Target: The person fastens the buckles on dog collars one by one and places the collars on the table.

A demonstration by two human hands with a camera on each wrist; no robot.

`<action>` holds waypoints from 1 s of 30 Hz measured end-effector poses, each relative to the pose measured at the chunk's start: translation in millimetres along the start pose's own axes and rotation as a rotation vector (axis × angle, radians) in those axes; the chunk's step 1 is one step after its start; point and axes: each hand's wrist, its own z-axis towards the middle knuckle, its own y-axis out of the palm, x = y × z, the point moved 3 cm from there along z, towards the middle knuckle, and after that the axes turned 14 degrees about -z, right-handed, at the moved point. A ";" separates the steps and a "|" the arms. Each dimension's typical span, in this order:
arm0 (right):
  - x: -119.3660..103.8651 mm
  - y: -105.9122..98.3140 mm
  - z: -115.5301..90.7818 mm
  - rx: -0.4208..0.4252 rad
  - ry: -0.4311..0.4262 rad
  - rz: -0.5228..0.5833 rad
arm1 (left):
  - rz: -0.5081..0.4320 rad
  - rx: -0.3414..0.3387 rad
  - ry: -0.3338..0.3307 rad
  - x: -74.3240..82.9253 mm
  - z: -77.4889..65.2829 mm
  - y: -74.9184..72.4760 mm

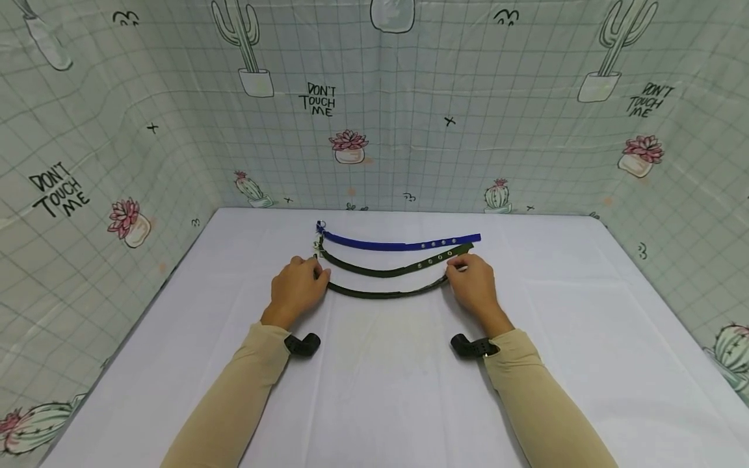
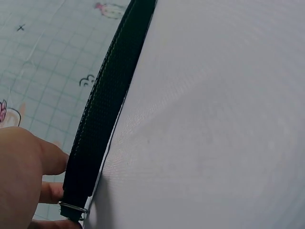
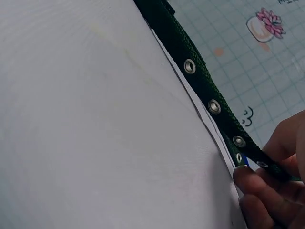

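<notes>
Both of my hands are at the ends of the nearest dark green collar (image 1: pixel 374 295), a webbing strap that sags toward me in a curve. My left hand (image 1: pixel 297 287) pinches its left end; beside those fingers the left wrist view shows a thin metal loop (image 2: pixel 74 208) on the strap. At the other end my right hand (image 1: pixel 475 287) pinches the strap just past its row of metal eyelets (image 3: pixel 214 106). Behind lies a second green collar (image 1: pixel 380 273), its eyelet end near my right fingers. Farther back is a blue collar (image 1: pixel 374 246), also with eyelets.
A white cloth (image 1: pixel 386 390) covers the table. Grid-patterned curtains (image 1: pixel 404 84) printed with cactus pots stand along its back and sides. Metal fittings (image 1: pixel 318 246) of the two farther collars sit just beyond my left hand.
</notes>
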 end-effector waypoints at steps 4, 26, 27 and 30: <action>-0.3 -2.4 1.3 0.061 -0.005 0.042 | -0.025 0.015 -0.007 1.5 3.2 -1.0; 10.3 7.3 1.3 -0.070 0.112 0.225 | -0.758 0.178 0.057 -4.4 8.0 15.1; 10.3 7.6 1.3 -0.069 0.114 0.226 | -0.803 0.164 0.030 -4.5 8.6 15.1; 9.4 9.4 2.0 -0.068 0.109 0.242 | -0.934 0.125 -0.069 -6.5 10.4 15.3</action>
